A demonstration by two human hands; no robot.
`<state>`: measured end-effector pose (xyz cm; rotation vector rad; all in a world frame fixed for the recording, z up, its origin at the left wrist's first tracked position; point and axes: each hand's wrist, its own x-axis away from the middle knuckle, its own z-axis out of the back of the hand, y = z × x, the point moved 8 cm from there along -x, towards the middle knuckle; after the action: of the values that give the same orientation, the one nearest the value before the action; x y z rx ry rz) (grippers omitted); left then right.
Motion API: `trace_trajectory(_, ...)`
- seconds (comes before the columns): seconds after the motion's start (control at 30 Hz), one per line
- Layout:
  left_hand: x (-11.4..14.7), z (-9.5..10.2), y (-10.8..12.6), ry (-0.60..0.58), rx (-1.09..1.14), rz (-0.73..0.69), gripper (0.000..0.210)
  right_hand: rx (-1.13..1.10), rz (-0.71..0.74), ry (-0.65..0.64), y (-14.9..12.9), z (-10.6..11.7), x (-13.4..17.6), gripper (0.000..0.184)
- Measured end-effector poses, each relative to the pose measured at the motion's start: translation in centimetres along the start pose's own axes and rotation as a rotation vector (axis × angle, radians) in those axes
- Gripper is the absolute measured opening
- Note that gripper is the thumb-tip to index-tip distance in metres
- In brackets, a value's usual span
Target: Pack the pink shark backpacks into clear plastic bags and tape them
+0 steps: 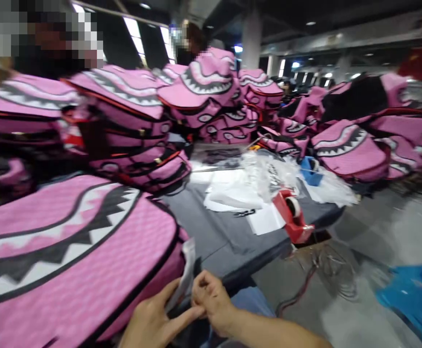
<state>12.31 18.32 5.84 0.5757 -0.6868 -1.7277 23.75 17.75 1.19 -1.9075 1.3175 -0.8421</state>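
Note:
A big pink backpack [98,285] with a black-and-white jagged-teeth print lies at the front left. At its right edge, my left hand [151,316] has its fingers closed on a thin white strip [187,268], which looks like a tag or small packet. My right hand [212,302] is close beside it, fingers curled in a pinch near the left thumb. Whatever the right fingers hold, if anything, is hidden. Motion blur softens the strip's details.
Pink backpacks [123,96] are stacked along the table's back. On the dark table [211,232] lie white papers [228,191], clear plastic bags [269,174], a red tape dispenser [293,217] and a blue one [311,171]. Blue plastic [414,295] lies at right. People stand behind the stacks.

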Motion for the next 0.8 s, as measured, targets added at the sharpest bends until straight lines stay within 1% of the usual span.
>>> trace_trajectory(0.07, 0.3, 1.0, 0.3, 0.013, 0.05, 0.053, 0.061, -0.005, -0.03, -0.044, 0.4, -0.5, 0.3, 0.065)
trace_trajectory(0.13, 0.0, 1.6, 1.4, 0.036, 0.088, 0.068, 0.059, -0.002, -0.048, -0.063, 0.9, -0.6, 0.4, 0.065)
trace_trajectory(0.23, -0.4, 1.5, 2.3, 0.025, 0.118, 0.074, 0.051, 0.01, -0.068, -0.039, 1.7, -0.4, 0.0, 0.066)
trace_trajectory(0.33, -0.5, 1.6, 1.9, 0.05, 0.159, 0.045, 0.041, 0.04, -0.091, -0.009, 2.5, -0.2, -0.5, 0.068)
trace_trajectory(0.43, -0.5, 1.5, 1.3, 0.045, 0.171, 0.003, 0.038, 0.163, -0.113, 0.005, 3.0, 0.3, -0.6, 0.067)
trace_trajectory(0.53, -0.6, 1.3, 1.2, 0.01, 0.157, -0.007, 0.038, 0.321, -0.095, -0.032, 2.9, 0.5, -0.6, 0.07)
trace_trajectory(0.6, -0.5, 1.2, 1.4, 0.003, 0.14, -0.02, 0.038, 0.375, -0.103, -0.057, 2.9, 0.6, -0.9, 0.071)
trace_trajectory(0.7, -0.2, 1.0, 1.3, 0.026, 0.099, -0.044, 0.038, 0.38, -0.168, -0.062, 3.2, 0.5, -1.8, 0.073)
trace_trajectory(0.8, 0.1, 0.8, 0.8, 0.056, 0.053, -0.076, 0.038, 0.333, -0.237, -0.078, 3.6, -0.1, -2.8, 0.075)
